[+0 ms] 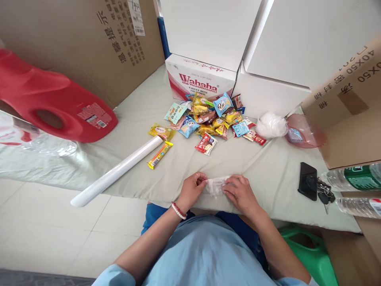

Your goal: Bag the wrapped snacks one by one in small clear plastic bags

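Observation:
Between my hands, low over the cloth near its front edge, is a thin translucent plastic bag (216, 186), folded or bunched. My left hand (193, 188) pinches its left end between thumb and fingers. At the other end my right hand (239, 192) has its fingers closed on the plastic. Farther back lies a heap of small wrapped snacks (208, 115). A red-and-white snack packet (206, 143) rests in front of the heap. To the left are a yellow snack bar (160, 155) and a long white roll (119, 169), which sticks out past the cloth's edge.
A Wahaha carton (202, 79) stands behind the snacks. On the right are a white plastic bundle (271, 124), a pink basket (306, 131), a phone (307, 180), keys (326, 192) and water bottles (360, 177). A red jug (68, 103) lies left; cardboard boxes (74, 35) flank the surface.

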